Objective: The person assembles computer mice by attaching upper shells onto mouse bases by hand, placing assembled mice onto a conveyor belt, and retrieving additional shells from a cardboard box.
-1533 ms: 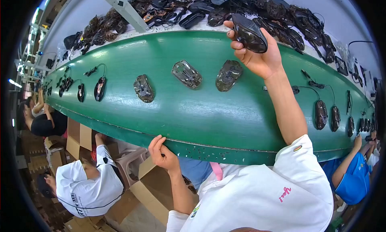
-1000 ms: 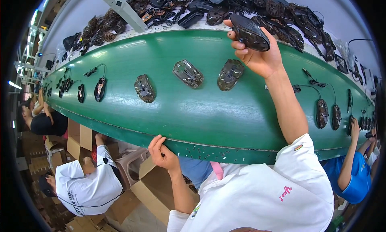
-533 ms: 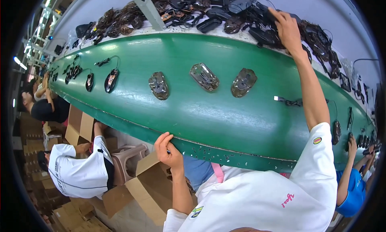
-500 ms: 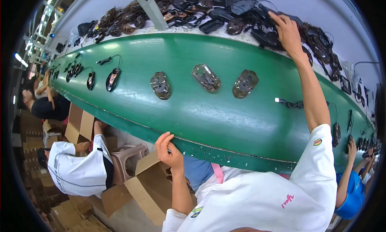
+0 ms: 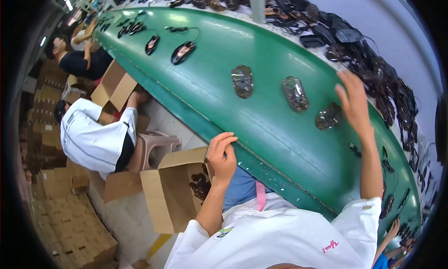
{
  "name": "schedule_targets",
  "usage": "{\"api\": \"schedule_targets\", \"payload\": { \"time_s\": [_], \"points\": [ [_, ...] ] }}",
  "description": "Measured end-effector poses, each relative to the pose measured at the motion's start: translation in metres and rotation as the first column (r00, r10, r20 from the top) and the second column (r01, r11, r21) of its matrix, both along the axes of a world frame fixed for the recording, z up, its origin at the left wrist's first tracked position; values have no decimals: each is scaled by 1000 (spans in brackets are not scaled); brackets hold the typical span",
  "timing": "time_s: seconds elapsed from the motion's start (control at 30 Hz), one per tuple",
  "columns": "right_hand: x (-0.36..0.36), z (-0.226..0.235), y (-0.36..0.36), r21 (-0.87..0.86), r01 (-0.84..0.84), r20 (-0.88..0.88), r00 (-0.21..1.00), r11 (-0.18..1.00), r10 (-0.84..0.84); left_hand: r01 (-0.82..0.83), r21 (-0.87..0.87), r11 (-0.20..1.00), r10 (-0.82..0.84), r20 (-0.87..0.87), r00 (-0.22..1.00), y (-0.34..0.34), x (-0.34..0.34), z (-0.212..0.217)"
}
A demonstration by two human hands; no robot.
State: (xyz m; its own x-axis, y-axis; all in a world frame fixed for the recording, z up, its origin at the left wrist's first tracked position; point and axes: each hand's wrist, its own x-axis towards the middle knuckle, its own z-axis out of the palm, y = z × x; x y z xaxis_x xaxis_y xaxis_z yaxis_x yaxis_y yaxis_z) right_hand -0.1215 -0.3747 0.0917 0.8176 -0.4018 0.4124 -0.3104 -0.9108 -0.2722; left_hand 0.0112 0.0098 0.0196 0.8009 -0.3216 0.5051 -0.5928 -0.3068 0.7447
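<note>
My left hand [image 5: 221,156] rests at the near edge of the green belt [image 5: 205,89], its fingers curled together and nothing seen in them. Over the belt's far right side is my right hand [image 5: 353,99], thumb apart from the stretched fingers and nothing in its grasp. Beside it lies a dark see-through mouse shell [image 5: 328,116], partly behind the hand or close to it. Two more mouse shells, a clearer one [image 5: 295,93] and a brownish one [image 5: 242,81], lie farther left. Mice with cables, such as one open mouse [image 5: 183,52], sit up the belt.
A heap of dark mouse parts and cables [image 5: 347,35] lines the far ledge, beside a metal post [image 5: 256,6]. An open carton [image 5: 172,199] with brown parts stands below my left arm. Co-workers sit at the left, one in white [image 5: 95,136]; stacked cartons [image 5: 77,227] fill the lower left.
My right hand has come off the heap on the ledge and back over the belt, empty. The view has turned, so the shells appear farther right. My left hand stays at the belt edge.
</note>
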Motion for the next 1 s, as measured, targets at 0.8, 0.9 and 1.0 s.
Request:
{"api": "schedule_targets", "payload": {
  "time_s": [0.8, 0.9, 1.0],
  "points": [
    [-99, -25, 169, 323, -161, -14, 984, 933, 175, -126, 512, 850, 150, -5, 989, -54, 349, 32],
    [-99, -11, 180, 284, 28, -22, 999, 959, -23, -172, 510, 843, 127, 122, 984, -38, 330, 32],
    [-106, -5, 179, 265, 129, -98, 990, 956, -106, -19, 419, 908, 59, -84, 995, -26, 306, 43]
  ]
}}
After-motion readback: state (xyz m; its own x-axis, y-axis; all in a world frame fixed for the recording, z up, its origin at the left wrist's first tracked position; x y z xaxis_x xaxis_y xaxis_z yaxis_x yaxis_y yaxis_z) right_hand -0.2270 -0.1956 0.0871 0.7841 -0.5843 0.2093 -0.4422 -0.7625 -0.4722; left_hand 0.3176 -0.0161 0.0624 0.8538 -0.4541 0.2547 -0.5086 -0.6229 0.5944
